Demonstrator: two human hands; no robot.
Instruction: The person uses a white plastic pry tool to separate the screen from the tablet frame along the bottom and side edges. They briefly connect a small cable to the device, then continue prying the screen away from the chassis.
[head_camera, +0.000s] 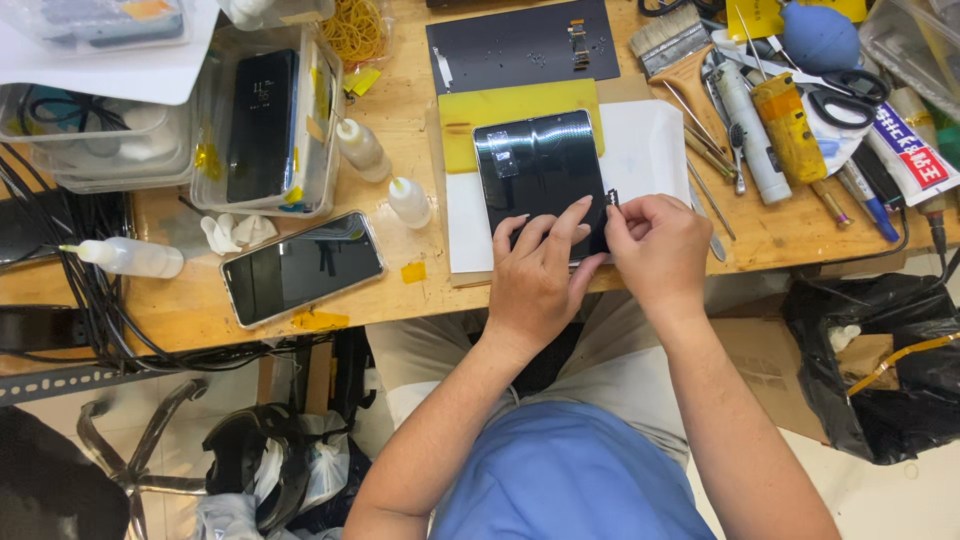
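On the bench, two hands: left hand flat on one dark tablet, right hand pinching one small part.

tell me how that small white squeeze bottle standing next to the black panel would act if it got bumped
The squeeze bottle would probably tip easily: it stands upright on a narrow base with a tapered nozzle. Once down, its round body would likely roll on the bare wooden bench. It looks like light, soft plastic, so unlikely to break.
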